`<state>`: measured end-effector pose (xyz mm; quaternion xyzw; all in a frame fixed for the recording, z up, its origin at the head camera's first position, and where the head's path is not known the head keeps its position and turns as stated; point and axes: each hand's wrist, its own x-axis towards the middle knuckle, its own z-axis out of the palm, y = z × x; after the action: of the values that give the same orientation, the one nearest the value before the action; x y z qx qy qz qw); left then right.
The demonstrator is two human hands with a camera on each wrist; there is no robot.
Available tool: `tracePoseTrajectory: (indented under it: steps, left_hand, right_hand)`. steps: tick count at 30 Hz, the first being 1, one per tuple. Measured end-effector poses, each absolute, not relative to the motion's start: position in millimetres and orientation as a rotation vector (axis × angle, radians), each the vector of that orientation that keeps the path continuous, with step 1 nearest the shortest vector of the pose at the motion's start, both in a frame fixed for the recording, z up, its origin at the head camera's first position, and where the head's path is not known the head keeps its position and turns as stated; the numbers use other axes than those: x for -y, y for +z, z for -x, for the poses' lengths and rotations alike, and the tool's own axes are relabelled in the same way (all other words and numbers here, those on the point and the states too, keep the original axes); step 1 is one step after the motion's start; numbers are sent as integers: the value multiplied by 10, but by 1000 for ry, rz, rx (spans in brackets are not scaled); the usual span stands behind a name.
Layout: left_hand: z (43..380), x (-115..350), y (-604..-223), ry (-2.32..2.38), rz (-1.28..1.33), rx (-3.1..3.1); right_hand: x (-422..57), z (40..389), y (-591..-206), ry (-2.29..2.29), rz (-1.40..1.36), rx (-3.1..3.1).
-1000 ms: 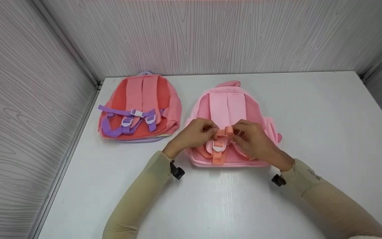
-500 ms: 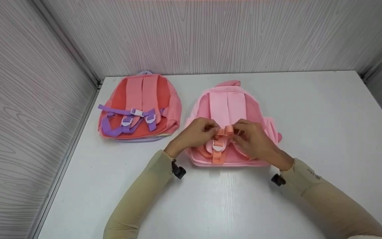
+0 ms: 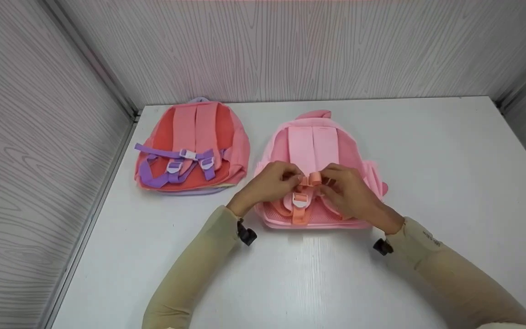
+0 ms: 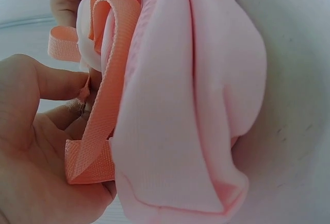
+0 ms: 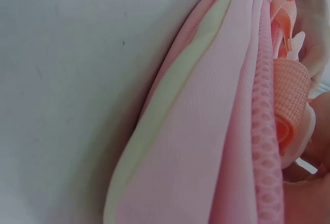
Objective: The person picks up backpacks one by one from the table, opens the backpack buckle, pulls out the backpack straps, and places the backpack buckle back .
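Two child-size backpacks lie back panel up on a white table (image 3: pixel 432 151), before a wood-grain wall panel (image 3: pixel 263 50). At the person's left we find the coral backpack (image 3: pixel 206 130), its purple webbing (image 3: pixel 155 183) crossed over its lower half; the pink backpack (image 3: pixel 315 148) lies near it, set apart, in front of the person. We note that the hands cover part of the lower back panel, and that in each wrist view the pack's side fills much of the foreground. Both forearms, in beige sleeves (image 3: pixel 199 260), reach forward and converge, with the wrists bent inward above the pink pack. The left hand (image 3: pixel 274 182) pinches a frayed end (image 4: pixel 84 91) of the orange webbing (image 4: pixel 108 74) between thumb and finger. The right hand (image 3: pixel 349 189), its fingers bent, holds a white plastic buckle (image 5: pixel 305 139) beside a rolled portion of webbing (image 5: pixel 291 98); its exact contact is partly hidden. We count two hands, two sleeves, two black wrist-worn devices (image 3: pixel 247 233), two padded shoulder straps (image 3: pixel 324 141) on the pink pack, one white strap adjuster (image 3: pixel 300 199) visible below the fingers, and three white fittings (image 3: pixel 189 155) on the coral pack.
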<state>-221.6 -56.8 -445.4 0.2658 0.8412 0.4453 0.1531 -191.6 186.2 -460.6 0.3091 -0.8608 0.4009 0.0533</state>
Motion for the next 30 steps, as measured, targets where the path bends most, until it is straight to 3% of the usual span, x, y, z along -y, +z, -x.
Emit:
tracePoseTrajectory:
  steps: [30]
  left_hand:
    - [2194,591,-4415,1225,-718,-2443]
  right_hand:
    - [-1819,1913,-4610,1253,-940,2605]
